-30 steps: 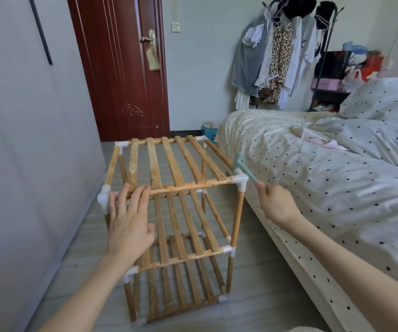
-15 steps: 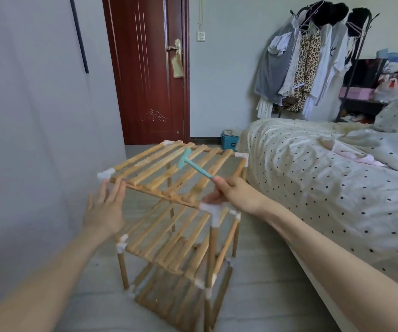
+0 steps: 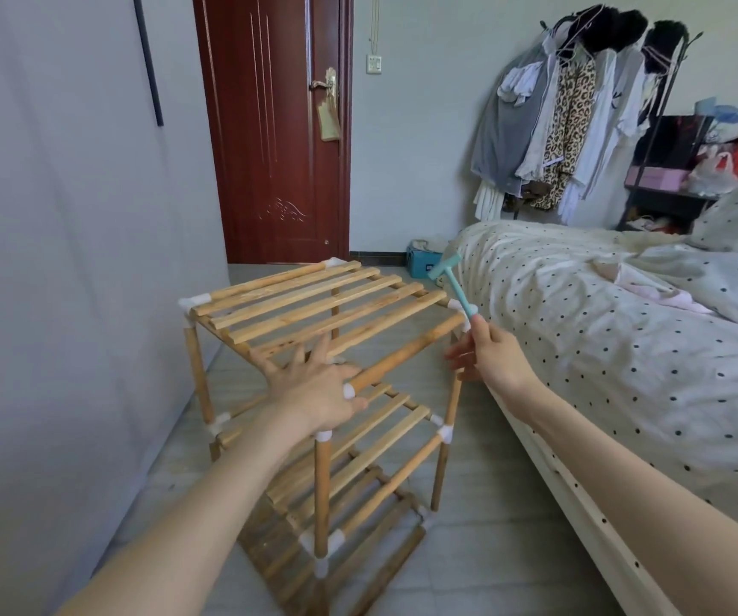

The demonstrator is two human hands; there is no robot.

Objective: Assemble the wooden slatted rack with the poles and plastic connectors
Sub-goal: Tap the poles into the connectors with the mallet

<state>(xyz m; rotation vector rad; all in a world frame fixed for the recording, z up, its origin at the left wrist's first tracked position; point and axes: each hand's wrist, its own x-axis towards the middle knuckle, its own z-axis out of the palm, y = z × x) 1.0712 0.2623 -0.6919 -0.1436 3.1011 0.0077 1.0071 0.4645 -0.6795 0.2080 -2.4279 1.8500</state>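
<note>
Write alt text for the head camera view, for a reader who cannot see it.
A person's left hand presses flat on the near top corner of a three-tier wooden slatted rack while the right hand holds a small teal hammer raised above the rack's right top corner. The rack stands on a tiled floor between a grey wall and a polka-dot bed.

A home bedroom: a polka-dot bed, a clothes rack, and a red door.

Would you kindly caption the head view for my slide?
Left hand rests on the wooden rack's near corner; right hand holds a teal hammer beside it.
</note>
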